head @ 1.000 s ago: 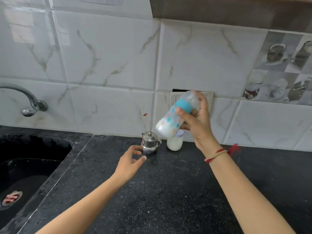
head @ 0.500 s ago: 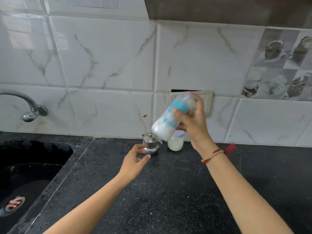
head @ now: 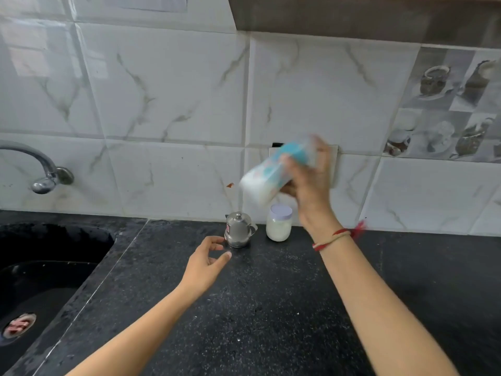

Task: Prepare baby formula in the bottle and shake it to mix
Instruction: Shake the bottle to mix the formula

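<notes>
- The black speckled countertop [head: 257, 308] fills the near ground, and both bare forearms reach over it from the near edge.
- A black sink [head: 40, 267] is sunk into the counter at the left, with its drain [head: 19, 324] at the near left.
- The left hand [head: 206, 263] hovers over the middle of the counter. It holds nothing, its fingers are loosely curled, and the thumb stands apart from them.
- Its fingertips come just beside the base of a small steel lidded pot [head: 238, 230]; whether they touch it cannot be told.
- The pot stands on the counter close to the wall, and just to its right stands a jar [head: 279, 226] with white contents and a pale lilac lid.
- A red thread [head: 336, 237] circles the right wrist.
- The right hand [head: 311, 185] is raised above the jar, fingers and thumb wrapped tight round the baby bottle [head: 267, 177].
- The bottle is in the air, clear of the counter, above the pot and jar and blurred.
- It lies tilted: the white-filled base points down and left, out of the fist, and the teal collar end points up and right under the fingers.
- A pale switch plate [head: 335, 161] shows behind the hand on the marbled wall tiles [head: 168, 104].
- A steel tap [head: 40, 169] curves out of the wall at the far left, above the sink.
</notes>
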Available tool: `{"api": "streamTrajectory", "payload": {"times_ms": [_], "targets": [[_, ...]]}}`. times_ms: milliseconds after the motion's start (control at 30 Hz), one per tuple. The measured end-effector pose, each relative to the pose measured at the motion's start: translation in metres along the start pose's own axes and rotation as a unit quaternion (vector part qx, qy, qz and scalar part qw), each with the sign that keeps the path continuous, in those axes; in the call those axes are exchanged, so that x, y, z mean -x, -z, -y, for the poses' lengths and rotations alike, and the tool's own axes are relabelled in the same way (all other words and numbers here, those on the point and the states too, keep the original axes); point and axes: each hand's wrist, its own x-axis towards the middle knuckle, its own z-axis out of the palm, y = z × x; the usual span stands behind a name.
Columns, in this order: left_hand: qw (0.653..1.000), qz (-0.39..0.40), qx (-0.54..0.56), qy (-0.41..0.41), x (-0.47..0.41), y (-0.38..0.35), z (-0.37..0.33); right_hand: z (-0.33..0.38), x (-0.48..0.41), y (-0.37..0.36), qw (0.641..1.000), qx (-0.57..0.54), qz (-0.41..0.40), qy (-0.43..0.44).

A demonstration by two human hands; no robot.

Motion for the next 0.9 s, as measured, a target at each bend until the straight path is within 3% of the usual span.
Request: {"api": "streamTrajectory", "payload": {"times_ms": [67, 167, 300, 400, 533, 633, 667, 767, 800, 900], "targets": [[1.000, 0.001, 0.002, 0.004, 0.000, 0.000, 0.000, 0.000, -0.002, 0.006, 0.997, -0.042, -0.057, 0.008], [1.000, 0.013, -0.008, -0.003, 0.000, -0.001, -0.003, -0.006, 0.007, 0.006, 0.995, 0.082, 0.062, -0.012], [1.000, 0.005, 0.002, -0.011, -0.002, -0.005, -0.008, -0.001, 0.004, 0.000, 0.995, -0.067, -0.071, 0.017], [1.000, 0.022, -0.007, -0.011, -0.003, -0.010, -0.009, -0.006, 0.011, -0.011, 0.997, 0.066, 0.038, -0.002], [1.000, 0.004, 0.002, -0.014, -0.005, -0.007, -0.010, -0.002, 0.002, -0.002, 0.991, -0.091, -0.095, 0.027], [1.000, 0.009, -0.006, -0.013, -0.005, -0.003, -0.013, -0.001, 0.006, -0.001, 0.994, 0.091, 0.059, -0.024], [1.000, 0.004, -0.003, -0.013, -0.005, -0.001, -0.013, 0.001, 0.004, 0.002, 0.993, 0.100, 0.056, -0.016], [1.000, -0.004, -0.008, -0.012, -0.003, 0.003, -0.014, 0.016, -0.010, 0.014, 0.993, -0.050, -0.104, 0.024], [1.000, -0.002, -0.014, -0.010, -0.003, 0.003, -0.014, 0.019, -0.011, 0.015, 0.992, -0.051, -0.109, 0.028], [1.000, 0.000, -0.014, -0.007, -0.004, 0.004, -0.014, 0.009, 0.001, 0.008, 0.993, 0.100, 0.059, -0.009]]}}
